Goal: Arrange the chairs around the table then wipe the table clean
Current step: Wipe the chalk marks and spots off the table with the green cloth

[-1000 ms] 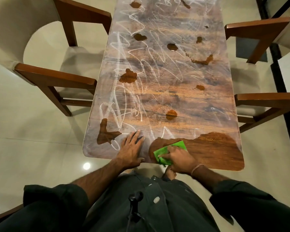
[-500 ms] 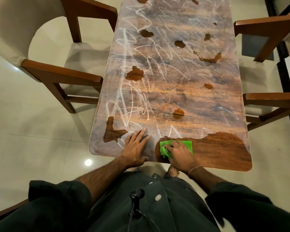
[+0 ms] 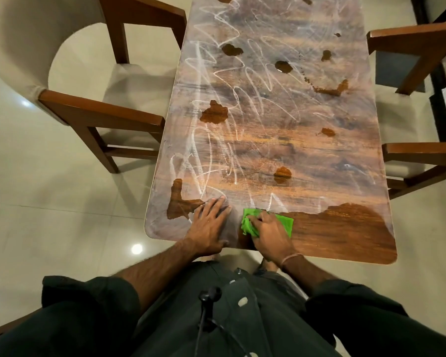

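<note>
- My left hand (image 3: 211, 222) lies flat on the table (image 3: 294, 150), fingers straight.
- My right hand (image 3: 269, 234) clutches the green cloth (image 3: 285, 222) (bunched up), pressing it down just beside.

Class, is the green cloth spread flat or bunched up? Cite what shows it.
Bunched: the green cloth shows crumpled folds at its left edge, under the right hand holding it.

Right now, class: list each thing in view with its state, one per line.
Table: filmed with white scribbles, near right corner wiped.
Cloth: bunched, on the table's near edge.
Right hand: grips the cloth.
Left hand: flat on the table.
Left chair: drawn up to the table.
Right chair: drawn up to the table.
</note>
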